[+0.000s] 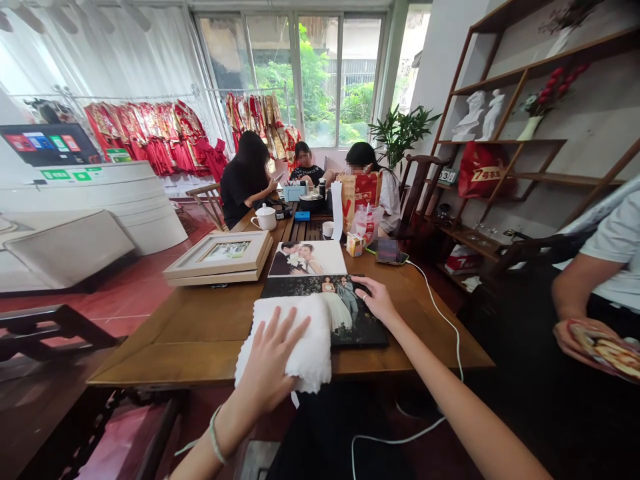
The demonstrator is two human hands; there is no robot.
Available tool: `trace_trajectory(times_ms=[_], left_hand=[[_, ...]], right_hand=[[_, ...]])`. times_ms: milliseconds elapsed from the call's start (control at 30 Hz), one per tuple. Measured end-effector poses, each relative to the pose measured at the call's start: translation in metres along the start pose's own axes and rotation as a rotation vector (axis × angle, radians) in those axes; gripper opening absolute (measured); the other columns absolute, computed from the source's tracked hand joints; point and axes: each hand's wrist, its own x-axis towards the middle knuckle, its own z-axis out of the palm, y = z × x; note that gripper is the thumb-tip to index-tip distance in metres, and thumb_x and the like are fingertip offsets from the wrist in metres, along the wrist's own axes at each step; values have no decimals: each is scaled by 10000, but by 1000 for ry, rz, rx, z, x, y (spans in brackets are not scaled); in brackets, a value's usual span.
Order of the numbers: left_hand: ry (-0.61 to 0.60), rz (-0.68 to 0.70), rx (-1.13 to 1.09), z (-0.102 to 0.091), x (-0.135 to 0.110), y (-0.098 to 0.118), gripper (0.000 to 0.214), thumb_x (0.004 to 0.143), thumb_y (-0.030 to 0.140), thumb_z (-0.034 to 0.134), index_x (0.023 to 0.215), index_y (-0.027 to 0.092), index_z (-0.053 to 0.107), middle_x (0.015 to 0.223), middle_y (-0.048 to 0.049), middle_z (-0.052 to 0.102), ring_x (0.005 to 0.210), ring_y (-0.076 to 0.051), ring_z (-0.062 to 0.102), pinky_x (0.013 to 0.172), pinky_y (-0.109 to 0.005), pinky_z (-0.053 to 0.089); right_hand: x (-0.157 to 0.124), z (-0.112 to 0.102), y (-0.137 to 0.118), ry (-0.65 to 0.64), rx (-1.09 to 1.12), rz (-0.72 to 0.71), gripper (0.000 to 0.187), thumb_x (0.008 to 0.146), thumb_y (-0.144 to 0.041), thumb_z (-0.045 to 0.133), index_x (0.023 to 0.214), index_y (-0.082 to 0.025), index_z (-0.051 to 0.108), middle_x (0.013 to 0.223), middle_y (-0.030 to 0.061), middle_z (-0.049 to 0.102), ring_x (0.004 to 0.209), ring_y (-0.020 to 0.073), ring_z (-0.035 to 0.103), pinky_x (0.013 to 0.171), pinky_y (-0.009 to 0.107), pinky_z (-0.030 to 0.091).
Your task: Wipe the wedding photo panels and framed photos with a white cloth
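My left hand [273,353] lies flat with spread fingers on a folded white cloth [310,333]. The cloth covers the lower left part of a dark wedding photo panel [365,327], which shows a couple outdoors. At the panel's upper right edge rests my right hand [376,299], its fingers stretched out and a ring on one of them. Just behind lies a second, lighter photo panel [327,257] with another couple. Part of the dark panel is hidden by the cloth.
Two stacked frames [220,257] lie left on the wooden table [190,327]. A lidded white mug [265,217], a small box [355,245] and a phone [391,252] with a white cable [450,320] are farther back. Several people sit around; one at right holds a food package [605,347].
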Motion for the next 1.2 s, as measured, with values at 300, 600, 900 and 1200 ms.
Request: trace_trajectory(times_ms=[300,600,900,1200], left_hand=[[49,-65,73,-8,71,-15,734,737,211,558,1423,266,301,1502,-87,282,1375,-380,178,1048,-576,249],[107,8,53,15,103,38,765,750,367,632,1422,270,282,1495,-118,263,1365,-425,125,1030,-632,210],[118,-9,71,21,95,66,829,708,447,657,1425,298,268,1495,-93,267,1367,-406,139,1032,-618,231],[115,-112,79,13,108,51,758,760,361,602,1433,276,263,1500,-93,268,1371,-401,140,1022,-620,252]], right_hand=[[-1,-2,-9,-46,-31,8,314,747,-235,610,1055,-219,664,1165,69,665,1125,220,587,1034,426,401],[-1,-3,-11,24,-154,20,318,836,-237,437,1039,-234,681,1119,50,685,1100,230,591,1012,450,399],[1,-4,-2,-4,-109,-53,421,733,-172,531,1139,-224,630,1228,60,626,1153,228,560,1019,410,416],[-2,2,-15,-3,-289,-93,350,757,-204,512,1063,-216,681,1188,76,652,1159,248,562,1042,442,391]])
